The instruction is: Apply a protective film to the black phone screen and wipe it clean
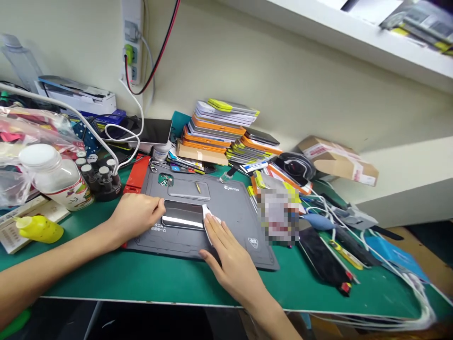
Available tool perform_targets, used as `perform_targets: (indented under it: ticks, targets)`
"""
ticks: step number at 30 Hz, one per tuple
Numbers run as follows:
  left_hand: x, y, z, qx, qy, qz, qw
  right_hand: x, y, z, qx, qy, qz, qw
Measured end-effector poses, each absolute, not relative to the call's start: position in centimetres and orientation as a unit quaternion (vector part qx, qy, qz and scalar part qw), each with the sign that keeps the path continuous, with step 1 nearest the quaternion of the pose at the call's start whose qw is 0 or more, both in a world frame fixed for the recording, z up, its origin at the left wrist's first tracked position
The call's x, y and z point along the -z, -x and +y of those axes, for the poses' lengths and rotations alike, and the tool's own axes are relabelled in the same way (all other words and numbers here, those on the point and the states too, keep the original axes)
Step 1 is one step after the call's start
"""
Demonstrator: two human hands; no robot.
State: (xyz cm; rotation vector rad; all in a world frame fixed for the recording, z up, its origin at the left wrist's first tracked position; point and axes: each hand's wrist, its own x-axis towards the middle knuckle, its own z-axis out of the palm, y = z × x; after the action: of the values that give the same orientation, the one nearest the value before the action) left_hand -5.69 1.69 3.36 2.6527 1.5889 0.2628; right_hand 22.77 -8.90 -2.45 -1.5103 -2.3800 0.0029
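A smartphone [184, 218] with a dark glossy screen lies flat on a grey work mat [244, 215]. My left hand [138, 216] is closed, thumb and curled fingers at the phone's left end, steadying it. At the other end, my right hand [231, 257] presses a white wipe [208, 218] under its extended fingers onto the screen, thumb held apart. Part of the wipe is hidden beneath those fingers. Just behind the phone, the mat has a raised tray area [187, 190] with a small brass-coloured piece [198, 187] on it, and a round recess of tiny screws [165, 180].
Stacked phone-part boxes [215, 127] rise behind the mat. To the left stand a white-lidded jar [53, 177], dark bottles [102, 179] and a yellow squeeze bottle [39, 229]. A black pouch [323, 259], yellow cutter [346, 255], blue blower [319, 221] and cables [406, 283] lie right.
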Motion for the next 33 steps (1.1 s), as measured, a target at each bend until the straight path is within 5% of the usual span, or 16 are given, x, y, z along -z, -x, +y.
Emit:
perform_targets:
  ticks: [33]
  targets:
    - [-3.6,6.1,1.9,-0.085,-0.859,0.504,0.007,2.6,-21.6,-9.5,0.049,0.535,-0.817,0.207]
